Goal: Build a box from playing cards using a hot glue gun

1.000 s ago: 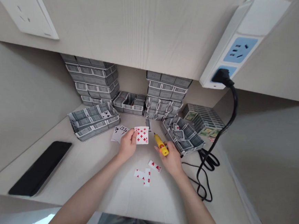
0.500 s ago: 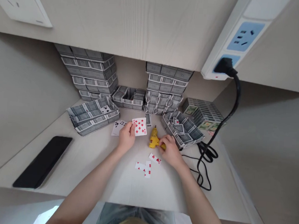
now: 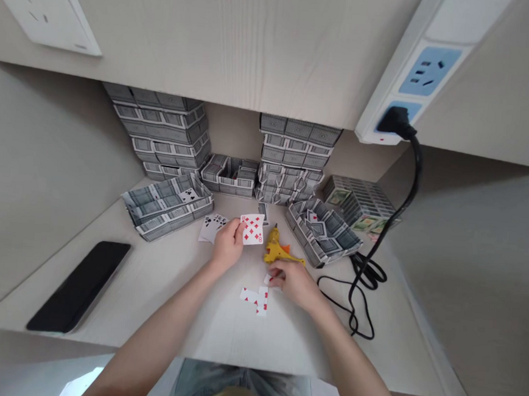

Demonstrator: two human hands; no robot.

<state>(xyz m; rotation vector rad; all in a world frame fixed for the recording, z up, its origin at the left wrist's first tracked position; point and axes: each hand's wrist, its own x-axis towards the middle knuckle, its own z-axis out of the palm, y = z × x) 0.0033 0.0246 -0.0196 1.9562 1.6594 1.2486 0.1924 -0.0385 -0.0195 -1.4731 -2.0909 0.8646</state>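
Note:
My left hand (image 3: 228,242) pinches an eight of diamonds card (image 3: 253,231), face up, above the desk. Just behind that hand lie spread black-suit cards (image 3: 209,225). My right hand (image 3: 292,279) is over a small cut card piece (image 3: 267,279), its thumb and fingers close around the edge of it; most of the piece is hidden. A yellow glue gun (image 3: 273,247) lies right behind my right hand, its nozzle pointing away. Nearer to me, cut card pieces with red marks (image 3: 256,298) lie joined or overlapping on the desk.
Trays folded from cards stand at left (image 3: 167,205) and right (image 3: 323,230), before tall card-box stacks (image 3: 165,123). A black phone (image 3: 78,287) lies at left. A black cable (image 3: 375,243) hangs from a power strip (image 3: 404,105) and coils at right.
My right hand has left the glue gun and moved toward me onto the small card piece. My left hand, with its card, has shifted slightly right.

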